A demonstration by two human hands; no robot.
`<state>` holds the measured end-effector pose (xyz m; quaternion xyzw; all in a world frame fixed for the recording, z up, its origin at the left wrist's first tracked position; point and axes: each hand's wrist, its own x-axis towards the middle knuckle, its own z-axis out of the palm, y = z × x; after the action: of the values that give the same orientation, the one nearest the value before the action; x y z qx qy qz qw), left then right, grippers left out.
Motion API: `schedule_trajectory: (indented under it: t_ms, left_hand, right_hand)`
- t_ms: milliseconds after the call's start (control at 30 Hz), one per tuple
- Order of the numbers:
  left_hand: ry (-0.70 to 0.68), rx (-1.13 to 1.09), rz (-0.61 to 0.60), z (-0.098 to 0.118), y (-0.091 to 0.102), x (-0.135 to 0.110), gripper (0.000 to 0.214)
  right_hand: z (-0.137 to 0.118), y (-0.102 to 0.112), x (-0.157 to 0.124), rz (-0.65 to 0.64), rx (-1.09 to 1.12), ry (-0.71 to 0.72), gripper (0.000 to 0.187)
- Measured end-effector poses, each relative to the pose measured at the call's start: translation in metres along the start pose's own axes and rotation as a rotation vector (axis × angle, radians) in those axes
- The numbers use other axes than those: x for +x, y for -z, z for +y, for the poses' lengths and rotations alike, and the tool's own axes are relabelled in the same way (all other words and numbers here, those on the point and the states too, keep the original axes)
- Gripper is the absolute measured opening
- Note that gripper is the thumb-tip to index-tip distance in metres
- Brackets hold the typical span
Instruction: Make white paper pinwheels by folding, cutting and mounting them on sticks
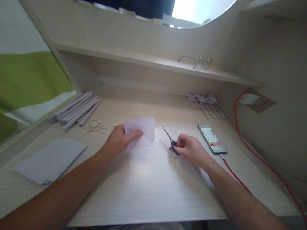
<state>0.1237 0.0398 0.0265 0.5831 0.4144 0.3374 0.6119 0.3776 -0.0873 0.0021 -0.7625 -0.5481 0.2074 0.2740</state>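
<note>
My left hand (123,135) pinches a white sheet of paper (146,129) with crease lines across it, thumb on top and fingers hidden behind. To its right, my right hand (190,147) grips a pair of scissors (173,142) by the dark handles. The blades point up and to the left, apart from the paper's right edge. Whether the blades are parted is hard to make out. Small thin scraps (157,130) lie on the desk just beyond the paper.
Rolled paper tubes (78,110) and small pale bits (96,126) lie at left, above stacked paper (51,159). Folded paper pieces with stems (205,103) lie back right. A phone (212,140) with a red cable (260,153) is at right. Glasses (201,63) rest on the shelf (144,60).
</note>
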Motion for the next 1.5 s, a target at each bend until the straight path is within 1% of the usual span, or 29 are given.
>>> schedule_trajectory:
  t_ms: [133, 233, 433, 600, 767, 933, 1067, 1300, 1400, 1433, 1500]
  left_hand:
    - [0.011, 0.021, -0.011, 0.004, -0.005, -0.003, 0.031]
    - [-0.003, 0.036, -0.036, 0.006, -0.007, -0.003, 0.032]
    - [0.018, 0.067, -0.097, 0.007, -0.006, -0.005, 0.025]
    - [-0.002, 0.072, -0.110, 0.005, -0.006, -0.003, 0.022]
    - [0.007, 0.111, -0.133, 0.001, -0.005, -0.001, 0.021]
    - [0.017, 0.168, -0.202, -0.003, -0.003, -0.001, 0.027]
    - [0.015, 0.166, -0.216, -0.003, -0.003, -0.001, 0.028]
    - [0.000, 0.158, -0.227, -0.005, -0.004, 0.000, 0.027]
    - [-0.005, 0.147, -0.244, -0.007, -0.003, 0.000, 0.024]
    - [0.001, 0.151, -0.258, -0.008, -0.003, -0.001, 0.024]
    - [0.039, 0.181, -0.317, -0.008, -0.004, -0.003, 0.024]
  right_hand:
    - [-0.002, 0.002, 0.002, 0.031, -0.129, 0.016, 0.019]
    - [-0.006, 0.004, 0.002, 0.032, -0.194, 0.002, 0.019]
    - [-0.010, 0.006, 0.000, 0.008, -0.236, -0.005, 0.014]
    - [-0.010, 0.006, -0.003, -0.017, -0.234, -0.002, 0.014]
    - [-0.011, 0.008, -0.003, -0.066, -0.215, 0.005, 0.015]
    - [-0.010, 0.008, -0.003, -0.097, -0.195, 0.024, 0.015]
    - [-0.010, 0.008, -0.004, -0.110, -0.181, 0.045, 0.014]
    - [-0.013, 0.007, -0.005, -0.105, -0.182, 0.050, 0.010]
    - [-0.013, 0.008, -0.005, -0.100, -0.190, 0.061, 0.012]
    - [-0.013, 0.009, -0.005, -0.084, -0.170, 0.076, 0.013]
    - [-0.015, 0.009, -0.006, -0.007, -0.063, 0.125, 0.017]
